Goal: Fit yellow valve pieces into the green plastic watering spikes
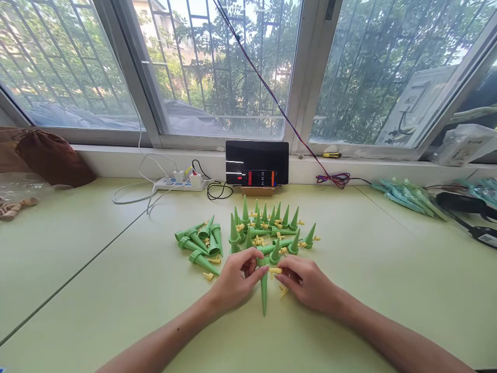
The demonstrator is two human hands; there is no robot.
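Note:
My left hand (241, 274) pinches a green plastic plant-watering spike (264, 295) by its wide collar, with the tip pointing down toward me. From the right, my right hand (305, 280) grips a small yellow valve (275, 270) between thumb and fingers, its end close beside the spike's collar. Whether the two touch I cannot tell. Just beyond my hands stand several upright green spikes (275, 252) with yellow valves among them. Loose green spikes (200, 243) lie in a pile to the left. A loose yellow valve (283, 291) lies below my right hand.
A black tablet (257, 155) with a phone (260, 178) before it stands at the back. Left of it is a power strip (180, 183) with cables. Bagged green items (411, 197) and a black device (466, 204) lie at right. A brown bag (54, 158) sits far left.

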